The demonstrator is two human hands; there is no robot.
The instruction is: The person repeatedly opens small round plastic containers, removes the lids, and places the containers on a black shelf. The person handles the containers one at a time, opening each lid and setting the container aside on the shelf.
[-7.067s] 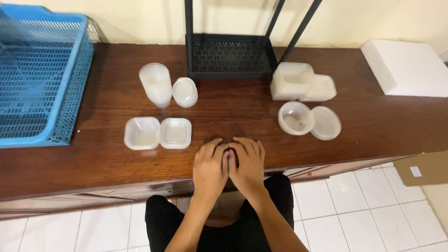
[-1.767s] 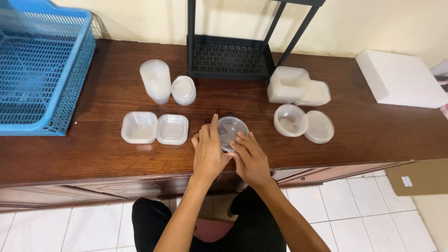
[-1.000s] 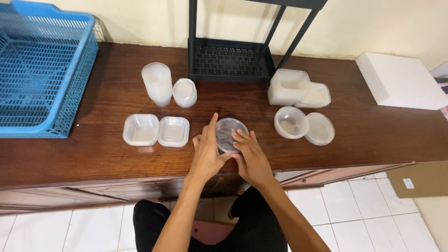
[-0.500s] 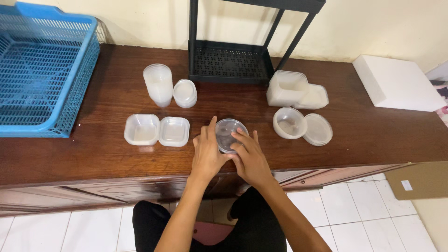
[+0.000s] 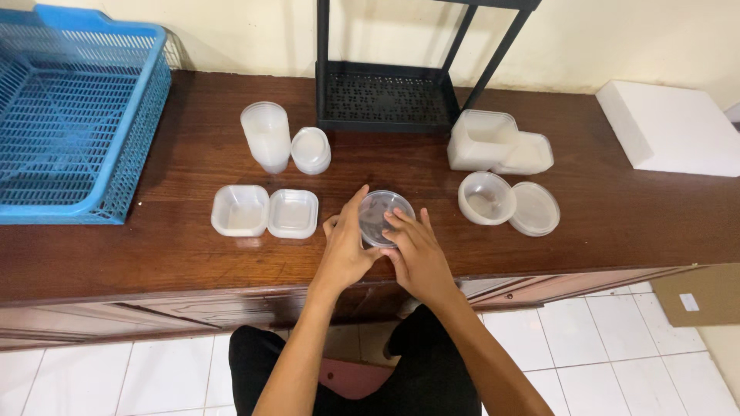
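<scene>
Pressing a clear lid onto a small round container (image 5: 384, 216), near the front edge of a dark wooden table (image 5: 177, 246). Left hand (image 5: 346, 245) cupping the container's left side, index finger raised along the rim; right hand (image 5: 416, 250) laid over its lower right, fingertips flat on the lid. Both hands grasping the container, neither clenched.

Best done, by the look of it, with even pressure worked round the rim while the left hand steadies the base against sliding.

Left of the container: two square tubs (image 5: 266, 212) side by side, just apart from the left hand. Beyond those, a stack of cups (image 5: 266, 136) beside a stack of round lids (image 5: 311, 149). Right of the container: an open round bowl (image 5: 486, 198) touching a flat lid (image 5: 535, 208). Behind the container: a black rack (image 5: 385, 96). Far left of it: a blue basket (image 5: 69, 115).
</scene>
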